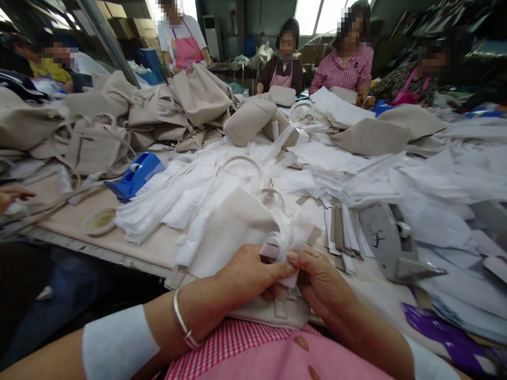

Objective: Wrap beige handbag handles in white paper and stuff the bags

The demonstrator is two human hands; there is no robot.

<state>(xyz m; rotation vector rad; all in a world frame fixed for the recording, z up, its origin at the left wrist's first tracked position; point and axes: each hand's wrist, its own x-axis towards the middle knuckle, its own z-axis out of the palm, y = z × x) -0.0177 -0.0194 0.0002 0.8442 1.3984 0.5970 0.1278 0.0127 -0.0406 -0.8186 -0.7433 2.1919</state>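
Observation:
Close in front of my apron lies a pale beige handbag (241,224), its front edge toward me. My left hand (251,272) is closed on a white wrapping strip (300,232) that stands up from the bag. Thumb and fingers of my right hand (317,272) pinch the same strip from the other side, so both hands nearly meet. A ring-shaped strap or handle (273,198) shows just beyond the strip. What lies under my fingers is partly hidden.
A blue tape dispenser (138,174) and a round dish (99,221) are at left, near stacked white sheets (154,211). A grey tape dispenser (390,240) stands right beside cut strips (343,232). Beige bags (99,142) pile up behind; several people work across the table.

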